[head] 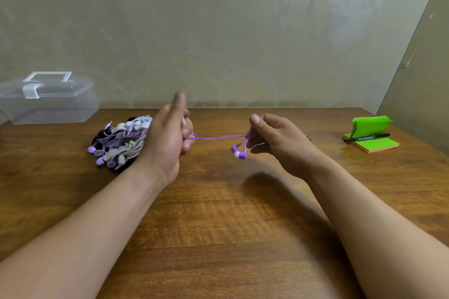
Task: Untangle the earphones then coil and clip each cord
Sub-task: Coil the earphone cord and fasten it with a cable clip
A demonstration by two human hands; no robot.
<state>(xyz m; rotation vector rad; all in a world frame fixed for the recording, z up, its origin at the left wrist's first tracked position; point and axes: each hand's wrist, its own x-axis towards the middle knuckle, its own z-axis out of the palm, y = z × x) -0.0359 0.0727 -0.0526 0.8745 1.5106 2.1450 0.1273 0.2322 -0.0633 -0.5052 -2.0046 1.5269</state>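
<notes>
L hand (167,143) & R hand (277,141) pinch 1 purple cord (218,138), 2 earbuds (239,153) dangling.

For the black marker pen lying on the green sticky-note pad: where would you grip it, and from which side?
Pinch the black marker pen mid-barrel from above, thumb on the near side, finger on the far side. It lies flat on the green sticky-note pad, barrel running left to right, so both long sides look reachable.

Soft even light, wide-angle bowing, slight blur
</notes>
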